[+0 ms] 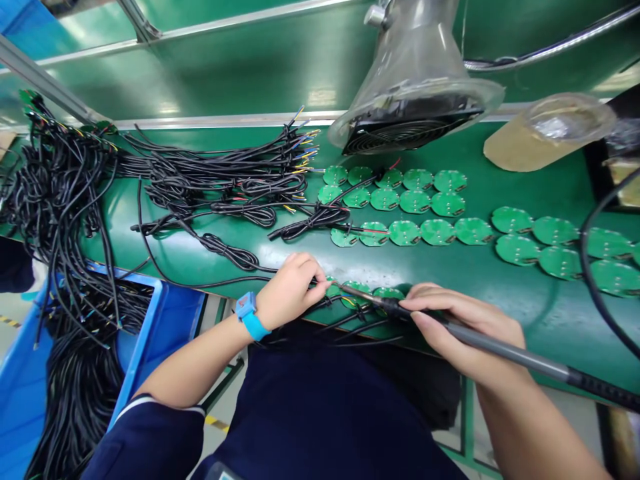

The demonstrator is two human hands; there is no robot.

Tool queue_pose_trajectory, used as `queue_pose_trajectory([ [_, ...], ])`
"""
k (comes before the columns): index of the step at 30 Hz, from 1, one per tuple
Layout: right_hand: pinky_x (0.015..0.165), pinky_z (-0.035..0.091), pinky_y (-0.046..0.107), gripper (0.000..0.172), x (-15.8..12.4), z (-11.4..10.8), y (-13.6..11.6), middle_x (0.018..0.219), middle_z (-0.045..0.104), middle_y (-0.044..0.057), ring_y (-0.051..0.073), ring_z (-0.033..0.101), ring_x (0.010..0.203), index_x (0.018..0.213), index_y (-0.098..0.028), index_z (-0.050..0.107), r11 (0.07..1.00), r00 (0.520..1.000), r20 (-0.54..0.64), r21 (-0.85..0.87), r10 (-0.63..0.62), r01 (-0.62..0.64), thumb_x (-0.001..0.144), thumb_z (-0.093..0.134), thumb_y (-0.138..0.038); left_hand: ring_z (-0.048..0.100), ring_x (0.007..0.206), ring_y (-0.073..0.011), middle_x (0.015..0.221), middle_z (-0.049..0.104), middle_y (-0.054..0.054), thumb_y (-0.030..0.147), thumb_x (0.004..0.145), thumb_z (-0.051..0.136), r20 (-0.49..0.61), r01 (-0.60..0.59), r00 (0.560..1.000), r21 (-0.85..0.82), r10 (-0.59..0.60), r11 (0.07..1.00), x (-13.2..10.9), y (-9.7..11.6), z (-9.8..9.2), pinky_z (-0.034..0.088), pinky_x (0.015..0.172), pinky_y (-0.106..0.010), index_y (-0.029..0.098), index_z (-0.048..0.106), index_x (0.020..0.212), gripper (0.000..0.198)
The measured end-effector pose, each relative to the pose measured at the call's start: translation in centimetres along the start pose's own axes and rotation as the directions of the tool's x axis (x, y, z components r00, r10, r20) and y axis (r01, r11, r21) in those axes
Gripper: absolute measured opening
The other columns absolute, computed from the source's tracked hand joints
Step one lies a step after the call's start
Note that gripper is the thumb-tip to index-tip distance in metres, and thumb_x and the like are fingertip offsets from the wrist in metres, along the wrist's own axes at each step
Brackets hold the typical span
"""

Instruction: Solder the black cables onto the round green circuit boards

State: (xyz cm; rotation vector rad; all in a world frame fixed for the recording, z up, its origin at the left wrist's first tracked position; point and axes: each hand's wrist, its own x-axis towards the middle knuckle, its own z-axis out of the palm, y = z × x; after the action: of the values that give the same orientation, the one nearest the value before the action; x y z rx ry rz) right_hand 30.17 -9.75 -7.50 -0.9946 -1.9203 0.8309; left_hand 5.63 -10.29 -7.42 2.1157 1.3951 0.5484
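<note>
My right hand [460, 323] is wrapped round a soldering iron [505, 350], whose tip points left. That tip meets a round green circuit board [331, 288] near the table's front edge. My left hand [295, 285], with a blue watch on its wrist, pinches at the same board; a thin wire seems to be between the fingertips, at the end of a black cable [235, 280]. More boards [387, 293] lie under and beside the iron, with black cables running off the front edge. The fingers hide part of the joint.
Rows of green boards [405, 233] lie behind my hands and to the right. Bundled black cables [225, 167] fill the back left. A blue bin [155, 333] of cables stands at the lower left. A fume duct with a fan [410, 127] hangs above the back, beside a tan cylinder [520, 143].
</note>
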Motion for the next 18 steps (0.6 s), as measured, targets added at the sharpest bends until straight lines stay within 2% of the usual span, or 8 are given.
queue_pose_trajectory([
  [9, 0.064, 0.051, 0.025, 0.014, -0.1, 0.0, 0.3, 0.071, 0.064, 0.000, 0.014, 0.063, 0.068, 0.085, -0.023, 0.065, 0.998, 0.999, 0.022, 0.042, -0.040, 0.039, 0.078, 0.060, -0.013, 0.051, 0.082, -0.0172, 0.082, 0.057, -0.004, 0.020, 0.086, 0.055, 0.007, 0.005, 1.000, 0.010, -0.005, 1.000, 0.1, 0.1, 0.1, 0.043, 0.082, -0.033, 0.016, 0.051, 0.075, 0.012],
  [14, 0.073, 0.052, 0.029, 0.020, -0.7, -0.5, 0.7, 0.071, 0.064, 0.001, 0.015, 0.062, 0.072, 0.090, -0.023, 0.066, 0.972, 0.997, -0.065, 0.230, -0.028, 0.042, 0.078, 0.058, -0.008, 0.051, 0.083, -0.0169, 0.082, 0.057, -0.004, 0.019, 0.086, 0.056, 0.006, 0.010, 1.000, 0.004, -0.010, 1.000, 0.0, 0.1, 0.0, 0.043, 0.083, -0.033, 0.017, 0.051, 0.076, 0.011],
  [18, 0.075, 0.054, 0.026, 0.018, -1.2, -1.0, 1.0, 0.080, 0.066, 0.003, 0.017, 0.065, 0.080, 0.089, -0.023, 0.066, 0.961, 0.997, -0.028, 0.270, 0.070, -0.060, 0.074, 0.067, -0.013, 0.051, 0.082, -0.0168, 0.081, 0.057, -0.004, 0.019, 0.086, 0.056, -0.008, 0.001, 1.000, 0.012, -0.001, 1.000, 0.0, 0.1, 0.1, 0.043, 0.081, -0.032, 0.016, 0.051, 0.076, 0.011],
])
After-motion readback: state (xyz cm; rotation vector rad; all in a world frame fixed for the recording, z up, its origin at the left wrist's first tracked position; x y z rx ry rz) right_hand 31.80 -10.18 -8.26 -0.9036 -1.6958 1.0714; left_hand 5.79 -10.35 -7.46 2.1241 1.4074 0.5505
